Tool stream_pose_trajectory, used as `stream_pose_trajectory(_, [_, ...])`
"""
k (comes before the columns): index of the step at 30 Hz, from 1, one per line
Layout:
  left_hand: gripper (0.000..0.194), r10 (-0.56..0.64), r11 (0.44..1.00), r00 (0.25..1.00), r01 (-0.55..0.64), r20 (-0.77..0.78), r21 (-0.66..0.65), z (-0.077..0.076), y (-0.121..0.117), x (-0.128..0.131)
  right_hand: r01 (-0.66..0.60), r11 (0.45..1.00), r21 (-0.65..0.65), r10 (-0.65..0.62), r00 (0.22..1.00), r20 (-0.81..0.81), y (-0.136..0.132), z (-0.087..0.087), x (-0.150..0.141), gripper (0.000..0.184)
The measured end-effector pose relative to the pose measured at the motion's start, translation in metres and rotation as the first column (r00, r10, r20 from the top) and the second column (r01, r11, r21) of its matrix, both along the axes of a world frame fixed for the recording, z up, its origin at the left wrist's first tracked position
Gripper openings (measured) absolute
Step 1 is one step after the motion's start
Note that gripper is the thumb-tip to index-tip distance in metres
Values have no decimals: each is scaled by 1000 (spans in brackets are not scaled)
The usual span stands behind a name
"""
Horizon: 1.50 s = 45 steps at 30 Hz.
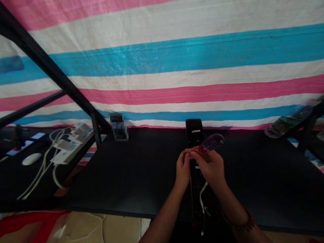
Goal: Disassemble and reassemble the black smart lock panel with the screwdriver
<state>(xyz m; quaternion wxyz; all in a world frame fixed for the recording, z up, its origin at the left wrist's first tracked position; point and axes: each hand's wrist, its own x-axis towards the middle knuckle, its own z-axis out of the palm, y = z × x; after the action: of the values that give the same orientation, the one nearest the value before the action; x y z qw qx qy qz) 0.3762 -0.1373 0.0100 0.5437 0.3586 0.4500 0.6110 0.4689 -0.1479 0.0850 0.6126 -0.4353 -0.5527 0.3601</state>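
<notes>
Though translucent, bulbous purple handle [214,141]

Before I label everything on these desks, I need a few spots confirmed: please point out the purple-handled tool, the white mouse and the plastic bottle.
Purple-handled tool [214,141]: head view, on its translucent handle.
White mouse [31,159]: head view, on its top shell.
Plastic bottle [286,121]: head view, mid-body.
</notes>
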Motion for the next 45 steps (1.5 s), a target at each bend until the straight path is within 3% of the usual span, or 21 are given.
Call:
stream_pose_trajectory(7, [44,-17,1000,1000,17,-11,8,2,-1,0,-98,995,28,99,995,-21,-3,0,3,19])
stream_pose_trajectory(13, [40,-28,999,999,28,-20,26,4,-1,-1,-5,1000,-22,5,999,-36,1,-1,2,20])
stream_pose_trajectory(20, [42,-16,1000,1000,17,-19,22,6,-1,-1,-83,996,35,83,997,7,-4,1,4,14])
stream_pose_trajectory(24, [41,-24,999,1000,24,-8,31,8,-2,0,-23,1000,14,22,999,40,-4,-2,4,12])
stream_pose_trajectory(29, [51,-17,1000,1000,17,-3,20,1,0,-1,-68,998,4,68,997,-42,-2,-3,1,15])
stream_pose_trajectory(32, [52,-16,1000,1000,16,-7,10,-3,0,-1,-101,995,25,101,995,3,-4,-3,4,16])
stream_pose_trajectory(36, [52,-6,1000,1000,6,-6,-5,-5,0,0,-56,998,-4,57,995,88,-4,-8,6,16])
stream_pose_trajectory(40, [55,-24,1000,1000,24,7,-6,-5,-1,-1,0,1000,-30,1,1000,29,-2,-14,4,11])
stream_pose_trajectory(45, [56,-10,1000,1000,10,9,-20,-10,0,-1,-95,995,-8,95,995,23,-5,-12,6,14])
